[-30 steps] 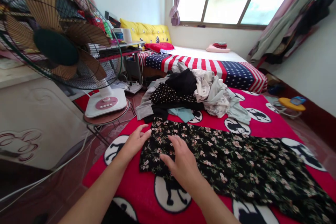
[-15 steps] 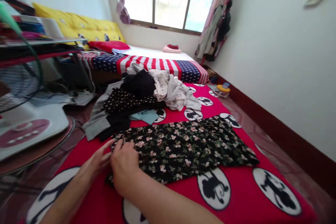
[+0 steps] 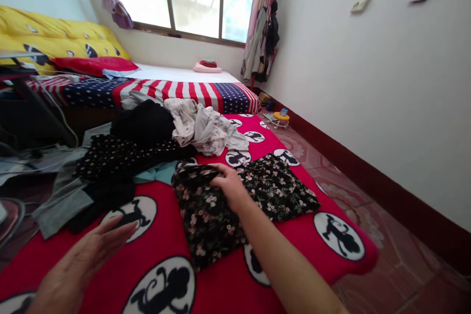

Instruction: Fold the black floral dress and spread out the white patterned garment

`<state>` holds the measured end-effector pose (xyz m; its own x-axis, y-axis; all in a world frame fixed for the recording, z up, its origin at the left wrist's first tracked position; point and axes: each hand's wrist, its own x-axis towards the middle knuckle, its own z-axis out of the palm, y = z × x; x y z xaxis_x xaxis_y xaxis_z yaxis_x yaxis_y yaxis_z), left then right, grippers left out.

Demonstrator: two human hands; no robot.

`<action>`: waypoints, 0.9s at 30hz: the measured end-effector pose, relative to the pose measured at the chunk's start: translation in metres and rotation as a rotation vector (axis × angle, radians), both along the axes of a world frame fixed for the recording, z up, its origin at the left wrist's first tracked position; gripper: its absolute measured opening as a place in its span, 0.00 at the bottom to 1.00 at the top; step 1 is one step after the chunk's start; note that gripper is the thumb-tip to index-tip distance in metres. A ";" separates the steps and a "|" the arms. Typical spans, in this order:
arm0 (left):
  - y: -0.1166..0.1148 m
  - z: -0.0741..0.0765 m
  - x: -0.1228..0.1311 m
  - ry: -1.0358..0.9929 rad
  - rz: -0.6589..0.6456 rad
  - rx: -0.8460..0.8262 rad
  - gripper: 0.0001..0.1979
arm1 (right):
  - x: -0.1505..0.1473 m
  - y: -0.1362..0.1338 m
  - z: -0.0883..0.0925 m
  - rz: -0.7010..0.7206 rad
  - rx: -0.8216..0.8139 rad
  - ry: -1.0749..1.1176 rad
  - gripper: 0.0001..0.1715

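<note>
The right hand (image 3: 231, 184) grips a folded edge of the black floral garment (image 3: 221, 206) lying mid-blanket (image 3: 320, 250), the left hand (image 3: 79, 265) hovers released, so folding seems underway; next, flatten the fold.

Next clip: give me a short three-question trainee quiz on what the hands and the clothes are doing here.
1. True or false: the right hand rests on the black floral garment.
2. What is the left hand doing? A) gripping the garment B) hovering open over the red blanket, holding nothing C) touching the clothes pile
3. Fill in: the unsorted clothes pile lies between the floral garment and the ____-patterned bed cover.

Key: 1 true; 2 B; 3 flag (stars and stripes).
</note>
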<state>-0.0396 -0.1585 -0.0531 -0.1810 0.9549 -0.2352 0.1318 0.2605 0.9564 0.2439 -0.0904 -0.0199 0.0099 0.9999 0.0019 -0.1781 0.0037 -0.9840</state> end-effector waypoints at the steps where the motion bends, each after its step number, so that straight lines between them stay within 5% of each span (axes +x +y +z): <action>1: -0.001 0.001 0.014 -0.022 0.011 0.031 0.40 | 0.026 0.000 0.003 -0.039 0.009 -0.015 0.26; 6: 0.004 -0.002 0.073 -0.117 -0.106 0.104 0.31 | 0.144 -0.003 -0.008 -0.262 0.000 -0.158 0.27; 11: 0.021 -0.002 0.121 0.002 -0.354 0.246 0.26 | 0.210 -0.013 -0.033 -0.410 -0.108 -0.200 0.31; 17: 0.031 0.007 0.199 0.342 -0.562 0.624 0.17 | 0.224 -0.020 -0.052 -0.432 -0.169 -0.250 0.30; 20: 0.036 -0.002 0.229 0.581 -0.649 0.645 0.22 | 0.226 -0.017 -0.053 -0.475 -0.203 -0.358 0.22; 24: 0.041 -0.021 0.251 0.885 -0.657 0.627 0.33 | 0.228 -0.018 -0.039 -0.594 -0.186 -0.952 0.16; 27: 0.041 -0.032 0.256 0.967 -0.596 0.682 0.33 | 0.209 -0.026 -0.022 -0.752 0.069 -1.305 0.14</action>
